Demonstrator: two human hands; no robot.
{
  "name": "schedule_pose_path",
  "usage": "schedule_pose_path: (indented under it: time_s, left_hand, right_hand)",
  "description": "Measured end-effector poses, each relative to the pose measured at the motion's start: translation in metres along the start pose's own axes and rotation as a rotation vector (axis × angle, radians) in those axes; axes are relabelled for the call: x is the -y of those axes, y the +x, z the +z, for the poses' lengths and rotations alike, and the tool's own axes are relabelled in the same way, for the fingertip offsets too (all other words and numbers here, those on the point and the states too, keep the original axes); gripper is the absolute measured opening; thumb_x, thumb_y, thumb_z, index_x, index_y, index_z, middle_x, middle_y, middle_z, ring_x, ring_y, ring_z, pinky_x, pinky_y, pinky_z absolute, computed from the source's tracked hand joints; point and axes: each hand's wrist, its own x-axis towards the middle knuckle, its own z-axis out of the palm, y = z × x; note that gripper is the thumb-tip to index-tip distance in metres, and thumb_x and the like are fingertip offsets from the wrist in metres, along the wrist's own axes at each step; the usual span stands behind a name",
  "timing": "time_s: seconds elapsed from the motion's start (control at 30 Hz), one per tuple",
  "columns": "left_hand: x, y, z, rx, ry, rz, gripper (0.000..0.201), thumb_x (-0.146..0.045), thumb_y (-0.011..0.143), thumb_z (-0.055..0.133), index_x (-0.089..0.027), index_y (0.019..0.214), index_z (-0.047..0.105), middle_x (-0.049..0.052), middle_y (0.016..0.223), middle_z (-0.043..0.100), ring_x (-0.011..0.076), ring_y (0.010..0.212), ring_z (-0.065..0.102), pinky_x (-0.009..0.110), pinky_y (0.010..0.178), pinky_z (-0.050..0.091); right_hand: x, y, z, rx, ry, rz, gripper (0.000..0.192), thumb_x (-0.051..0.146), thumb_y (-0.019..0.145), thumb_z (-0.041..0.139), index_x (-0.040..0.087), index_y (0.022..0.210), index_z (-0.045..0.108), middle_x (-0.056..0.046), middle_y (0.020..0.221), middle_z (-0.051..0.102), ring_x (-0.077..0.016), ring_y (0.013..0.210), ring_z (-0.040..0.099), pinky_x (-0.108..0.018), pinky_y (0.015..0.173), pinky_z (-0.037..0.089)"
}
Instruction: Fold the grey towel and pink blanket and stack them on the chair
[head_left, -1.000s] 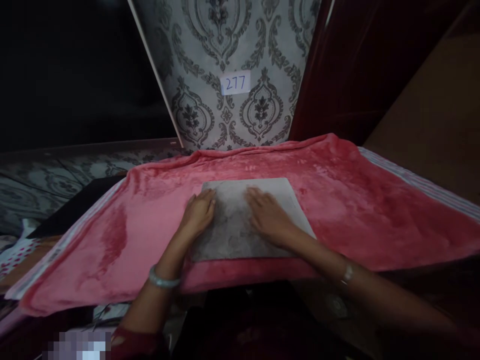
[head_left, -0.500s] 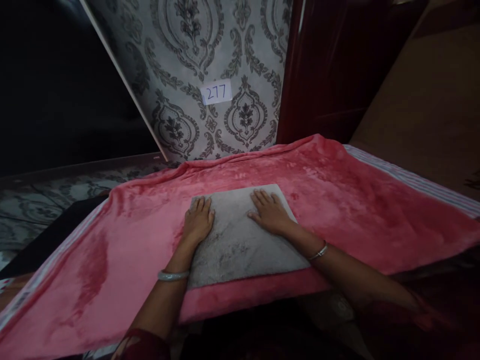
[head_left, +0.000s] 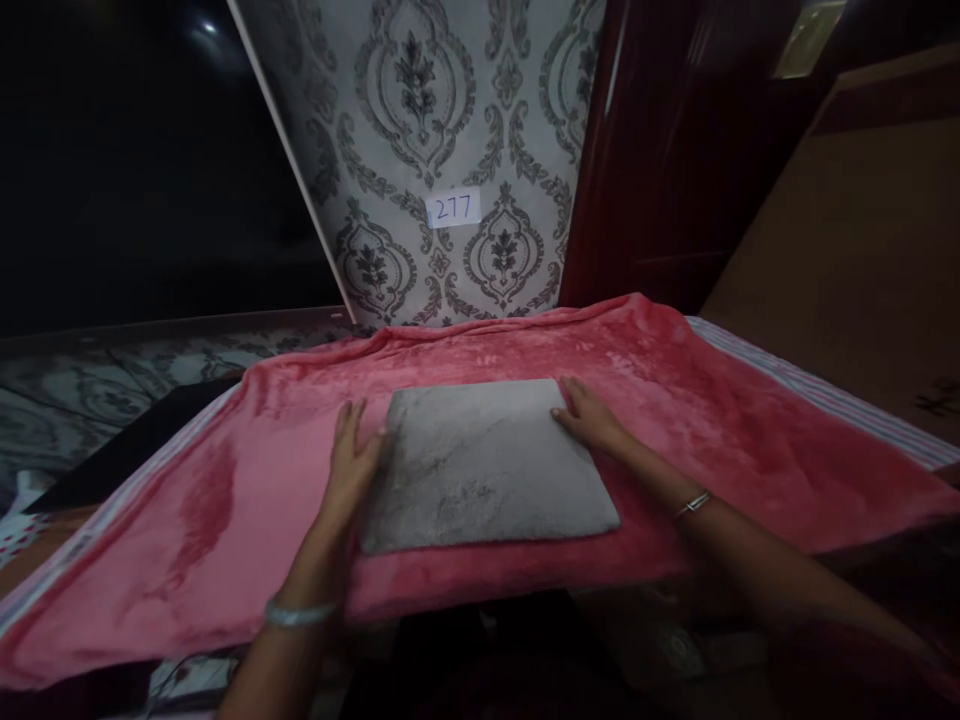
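Observation:
A grey folded cloth (head_left: 484, 465) lies flat in the middle of a pink plush blanket (head_left: 712, 420) spread over a table. My left hand (head_left: 352, 460) rests at the cloth's left edge, fingers spread and touching it. My right hand (head_left: 592, 415) sits at the cloth's far right corner, fingers laid on the edge. Neither hand has anything lifted. A bangle is on each wrist.
A patterned grey wall panel (head_left: 450, 120) with a paper label "277" (head_left: 452, 208) stands behind the table. A dark red door (head_left: 660, 150) is to the right of it. A striped sheet edge (head_left: 825, 385) shows under the blanket at right.
Both hands have slid outward from the top of the grey cloth to its left and right edges. The camera view has shifted slightly.

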Motion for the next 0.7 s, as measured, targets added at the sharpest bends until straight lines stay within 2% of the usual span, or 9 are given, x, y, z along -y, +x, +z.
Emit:
schedule_pose_path:
  time_s: [0.07, 0.13, 0.2, 0.27, 0.4, 0.5, 0.57, 0.63, 0.7]
  left_hand:
    - [-0.001, -0.047, -0.017, -0.150, -0.276, -0.178, 0.062, -0.041, 0.087, 0.062, -0.026, 0.146, 0.052, 0.010, 0.158, 0.045, 0.0276, 0.148, 0.039, 0.049, 0.122, 0.033]
    - [0.001, -0.095, -0.025, -0.276, -0.546, -0.408, 0.056, -0.038, 0.081, 0.069, -0.025, 0.135, 0.061, 0.008, 0.149, 0.056, 0.0277, 0.143, 0.047, 0.048, 0.122, 0.034]
    - [0.007, -0.133, -0.027, -0.308, -0.786, -0.594, 0.048, -0.032, 0.073, 0.075, -0.022, 0.120, 0.068, 0.010, 0.139, 0.064, 0.0285, 0.138, 0.053, 0.047, 0.122, 0.036]
    - [0.014, -0.157, -0.026, -0.308, -0.974, -0.664, 0.041, -0.029, 0.069, 0.076, -0.021, 0.109, 0.072, 0.010, 0.131, 0.068, 0.0288, 0.136, 0.055, 0.045, 0.121, 0.037]
    - [0.009, -0.174, -0.026, -0.226, -1.150, -0.759, 0.033, -0.026, 0.074, 0.072, -0.021, 0.106, 0.073, 0.013, 0.127, 0.070, 0.0298, 0.136, 0.055, 0.045, 0.121, 0.040]
    - [-0.009, -0.176, -0.016, -0.041, -1.220, -0.895, 0.029, -0.020, 0.075, 0.070, -0.014, 0.104, 0.073, 0.020, 0.128, 0.069, 0.0342, 0.133, 0.057, 0.049, 0.118, 0.043]
    - [-0.021, -0.174, -0.004, 0.075, -1.288, -0.966, 0.024, -0.017, 0.075, 0.070, -0.012, 0.098, 0.073, 0.021, 0.127, 0.069, 0.0344, 0.130, 0.060, 0.047, 0.117, 0.044]
    - [-0.026, -0.171, 0.010, 0.098, -1.331, -0.976, 0.014, -0.017, 0.075, 0.072, -0.014, 0.088, 0.072, 0.019, 0.120, 0.073, 0.0327, 0.125, 0.064, 0.046, 0.117, 0.044]
    - [-0.026, -0.169, 0.021, 0.061, -1.342, -0.957, 0.005, -0.016, 0.074, 0.073, -0.016, 0.077, 0.070, 0.015, 0.107, 0.076, 0.0306, 0.118, 0.068, 0.045, 0.116, 0.045]
  right_hand:
    - [0.013, 0.014, -0.007, -0.016, 0.038, -0.005, 0.072, 0.037, 0.093, 0.054, 0.006, 0.156, 0.036, -0.020, 0.154, 0.046, -0.0316, 0.143, 0.043, -0.045, 0.118, 0.036]
    - [0.032, 0.032, -0.012, 0.015, 0.081, -0.029, 0.071, 0.035, 0.092, 0.056, 0.009, 0.155, 0.038, -0.019, 0.149, 0.052, -0.0314, 0.136, 0.050, -0.043, 0.115, 0.038]
    - [0.052, 0.050, -0.013, 0.090, 0.127, -0.071, 0.070, 0.034, 0.092, 0.058, 0.009, 0.155, 0.038, -0.018, 0.147, 0.054, -0.0307, 0.133, 0.053, -0.041, 0.114, 0.040]
    - [0.070, 0.066, -0.009, 0.185, 0.171, -0.111, 0.070, 0.032, 0.093, 0.059, 0.009, 0.155, 0.038, -0.018, 0.149, 0.053, -0.0283, 0.132, 0.054, -0.037, 0.111, 0.041]
    - [0.086, 0.091, 0.004, 0.318, 0.199, -0.164, 0.064, 0.032, 0.093, 0.060, 0.008, 0.151, 0.045, -0.017, 0.147, 0.054, -0.0253, 0.128, 0.057, -0.031, 0.106, 0.045]
    - [0.086, 0.105, 0.010, 0.418, 0.180, -0.194, 0.053, 0.038, 0.090, 0.064, 0.011, 0.136, 0.061, -0.015, 0.139, 0.062, -0.0277, 0.124, 0.060, -0.032, 0.102, 0.047]
    - [0.085, 0.115, 0.011, 0.487, 0.160, -0.205, 0.046, 0.042, 0.087, 0.067, 0.014, 0.123, 0.069, -0.013, 0.128, 0.068, -0.0287, 0.116, 0.064, -0.032, 0.095, 0.050]
    - [0.085, 0.125, 0.010, 0.536, 0.143, -0.209, 0.044, 0.046, 0.085, 0.069, 0.015, 0.117, 0.071, -0.012, 0.122, 0.071, -0.0288, 0.109, 0.066, -0.032, 0.090, 0.051]
    - [0.086, 0.134, 0.009, 0.577, 0.133, -0.212, 0.044, 0.048, 0.081, 0.071, 0.015, 0.111, 0.072, -0.012, 0.117, 0.072, -0.0290, 0.106, 0.066, -0.033, 0.086, 0.052]
